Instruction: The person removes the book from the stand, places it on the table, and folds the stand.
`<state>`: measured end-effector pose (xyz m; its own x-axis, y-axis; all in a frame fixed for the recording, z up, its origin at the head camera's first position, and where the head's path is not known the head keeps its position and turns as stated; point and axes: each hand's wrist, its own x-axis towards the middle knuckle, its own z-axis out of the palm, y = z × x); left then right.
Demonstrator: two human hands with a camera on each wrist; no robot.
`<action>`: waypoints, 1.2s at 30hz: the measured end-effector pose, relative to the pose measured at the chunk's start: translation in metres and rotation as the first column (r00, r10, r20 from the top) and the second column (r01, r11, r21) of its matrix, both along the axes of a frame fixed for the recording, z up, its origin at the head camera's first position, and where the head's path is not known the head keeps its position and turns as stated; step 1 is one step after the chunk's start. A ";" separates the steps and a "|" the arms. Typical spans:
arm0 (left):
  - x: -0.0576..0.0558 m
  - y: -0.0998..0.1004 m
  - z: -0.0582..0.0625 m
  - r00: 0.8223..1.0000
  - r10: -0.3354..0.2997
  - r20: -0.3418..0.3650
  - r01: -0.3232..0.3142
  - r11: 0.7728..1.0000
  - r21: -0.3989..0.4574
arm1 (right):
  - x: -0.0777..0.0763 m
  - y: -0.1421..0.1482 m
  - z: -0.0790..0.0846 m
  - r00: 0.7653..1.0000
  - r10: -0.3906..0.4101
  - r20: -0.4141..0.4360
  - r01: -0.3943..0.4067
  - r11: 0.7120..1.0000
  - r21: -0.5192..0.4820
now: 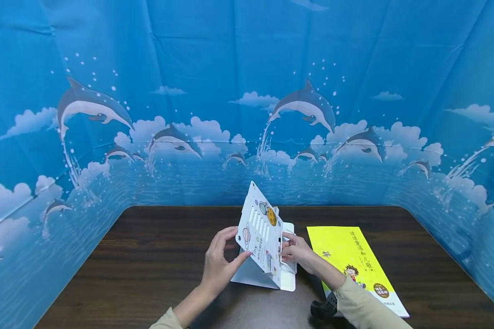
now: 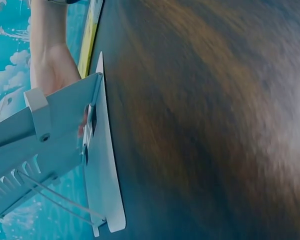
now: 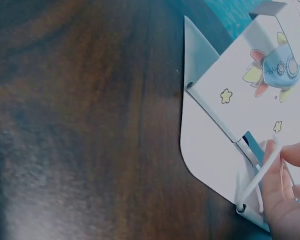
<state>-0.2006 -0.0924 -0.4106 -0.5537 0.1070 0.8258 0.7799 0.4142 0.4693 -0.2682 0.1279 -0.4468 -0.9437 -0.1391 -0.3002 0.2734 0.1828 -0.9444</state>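
A white book stand (image 1: 260, 228) printed with planets and "Tiny universe" stands on the dark table, its panel tilted up from a flat base (image 1: 288, 279). My left hand (image 1: 220, 262) holds the panel's left edge, thumb on the printed face and fingers towards the back. At the lower right, my right hand (image 1: 298, 250) pinches a thin white wire page holder (image 3: 260, 175) between thumb and fingers, just over the base. In the left wrist view the panel's back shows, with a wire support leg (image 2: 60, 196) running down to the base.
To the right lies a yellow book (image 1: 346, 256) with a cartoon child on its cover, partly under my right forearm. A black strap-like item (image 1: 325, 307) sits beside my right sleeve. A blue dolphin-print curtain (image 1: 214, 91) hangs behind the table.
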 end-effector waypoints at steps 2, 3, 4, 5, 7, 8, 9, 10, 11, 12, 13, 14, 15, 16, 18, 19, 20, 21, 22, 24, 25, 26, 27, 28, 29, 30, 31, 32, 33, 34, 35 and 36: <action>0.000 0.002 -0.001 1.000 0.012 0.001 -0.012 1.000 0.005 | -0.001 0.001 0.000 1.000 0.007 0.004 -0.007 1.000 0.001; 0.000 0.003 -0.001 1.000 0.016 0.002 -0.016 1.000 0.007 | -0.002 0.002 0.000 1.000 0.011 0.006 -0.011 1.000 0.000; 0.000 0.003 -0.002 1.000 0.021 0.002 -0.021 1.000 0.009 | -0.003 0.002 0.000 1.000 0.017 0.007 -0.017 1.000 -0.003; 0.000 0.004 -0.003 1.000 0.025 0.002 -0.025 1.000 0.011 | -0.003 0.003 -0.001 1.000 0.021 0.010 -0.021 1.000 -0.007; 0.000 0.005 -0.004 1.000 0.031 -0.003 -0.031 0.999 0.015 | -0.004 0.003 0.000 0.999 0.028 0.017 -0.028 1.000 -0.007; 0.000 0.006 -0.004 0.999 0.033 -0.007 -0.033 0.999 0.016 | -0.004 0.004 0.001 0.999 0.031 0.020 -0.031 0.999 -0.009; 0.000 0.006 -0.004 0.999 0.036 -0.011 -0.036 0.999 0.017 | -0.005 0.004 0.001 0.999 0.033 0.021 -0.033 0.999 -0.010; 0.000 0.007 -0.004 0.999 0.038 -0.015 -0.038 0.999 0.018 | -0.005 0.004 0.001 0.999 0.034 0.022 -0.034 0.999 -0.011; 0.000 0.007 -0.004 0.999 0.040 -0.016 -0.040 0.999 0.018 | -0.005 0.004 0.002 0.999 0.035 0.024 -0.034 0.999 -0.011; 0.000 0.007 -0.004 0.999 0.043 -0.017 -0.043 0.999 0.019 | -0.005 0.004 0.002 0.999 0.037 0.023 -0.037 0.999 -0.009; 0.000 0.008 -0.004 0.999 0.045 -0.017 -0.045 0.999 0.020 | -0.006 0.005 0.002 0.999 0.038 0.024 -0.038 0.999 -0.008; 0.000 0.008 -0.004 0.999 0.049 -0.016 -0.049 0.999 0.020 | -0.006 0.005 0.002 0.999 0.039 0.024 -0.038 0.999 -0.005; 0.001 0.009 -0.004 0.999 0.052 -0.014 -0.052 0.998 0.019 | -0.007 0.005 0.002 0.999 0.040 0.025 -0.040 0.999 -0.004; 0.001 0.009 -0.004 0.998 0.055 -0.012 -0.054 0.998 0.021 | -0.008 0.005 0.002 0.999 0.041 0.027 -0.041 0.999 -0.004; 0.001 0.011 -0.004 0.998 0.059 -0.008 -0.059 0.998 0.025 | -0.009 0.006 0.001 0.998 0.050 0.028 -0.050 0.999 -0.001; 0.001 0.012 -0.004 0.998 0.062 -0.010 -0.062 0.998 0.028 | -0.010 0.007 0.000 0.998 0.053 0.031 -0.053 0.999 -0.002; 0.001 0.013 -0.004 0.998 0.065 -0.014 -0.065 0.997 0.030 | -0.012 0.007 0.000 0.998 0.055 0.034 -0.055 0.998 -0.004; 0.001 0.014 -0.004 0.998 0.067 -0.018 -0.067 0.997 0.033 | -0.013 0.008 0.000 0.998 0.057 0.037 -0.057 0.998 -0.007; 0.001 0.015 -0.004 0.997 0.071 -0.030 -0.070 0.997 0.036 | -0.015 0.009 -0.001 0.998 0.059 0.039 -0.059 0.998 -0.009; -0.001 0.017 -0.005 0.995 0.080 -0.053 -0.078 0.996 0.038 | -0.018 0.010 -0.002 0.997 0.064 0.042 -0.063 0.998 -0.011; -0.001 0.018 -0.005 0.994 0.086 -0.066 -0.083 0.996 0.039 | -0.019 0.011 -0.002 0.997 0.063 0.046 -0.062 0.998 -0.015; -0.001 0.019 -0.005 0.993 0.089 -0.076 -0.086 0.996 0.039 | -0.020 0.011 -0.003 0.997 0.064 0.048 -0.064 0.998 -0.017; -0.001 0.019 -0.006 0.993 0.092 -0.081 -0.089 0.995 0.039 | -0.021 0.012 -0.003 0.997 0.067 0.048 -0.066 0.998 -0.018; -0.001 0.020 -0.006 0.992 0.094 -0.084 -0.091 0.995 0.041 | -0.021 0.012 -0.003 0.996 0.070 0.047 -0.069 0.997 -0.018; -0.001 0.020 -0.006 0.992 0.097 -0.082 -0.094 0.995 0.040 | -0.022 0.012 -0.003 0.996 0.074 0.046 -0.073 0.997 -0.019; -0.001 0.020 -0.006 0.992 0.099 -0.079 -0.096 0.995 0.038 | -0.022 0.012 -0.004 0.996 0.075 0.046 -0.074 0.997 -0.021; -0.001 0.020 -0.006 0.992 0.101 -0.077 -0.098 0.994 0.037 | -0.022 0.012 -0.004 0.996 0.076 0.045 -0.075 0.997 -0.021; -0.001 0.020 -0.006 0.992 0.102 -0.075 -0.099 0.994 0.036 | -0.022 0.012 -0.004 0.996 0.077 0.044 -0.076 0.997 -0.020; -0.001 0.020 -0.006 0.992 0.102 -0.070 -0.100 0.994 0.033 | -0.022 0.012 -0.004 0.996 0.076 0.044 -0.075 0.997 -0.018; -0.001 0.020 -0.007 0.992 0.104 -0.072 -0.102 0.994 0.030 | -0.022 0.012 -0.004 0.996 0.076 0.044 -0.075 0.997 -0.017; -0.001 0.020 -0.007 0.991 0.106 -0.078 -0.104 0.994 0.026 | -0.022 0.012 -0.004 0.996 0.074 0.045 -0.073 0.997 -0.015; -0.002 0.020 -0.007 0.991 0.106 -0.079 -0.104 0.994 0.025 | -0.022 0.012 -0.004 0.996 0.072 0.047 -0.071 0.997 -0.015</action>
<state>-0.2022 -0.0727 -0.4177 -0.4929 0.0339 0.8694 0.7681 0.4862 0.4166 -0.2904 0.1402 -0.4508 -0.9161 -0.2096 -0.3417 0.3043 0.1913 -0.9332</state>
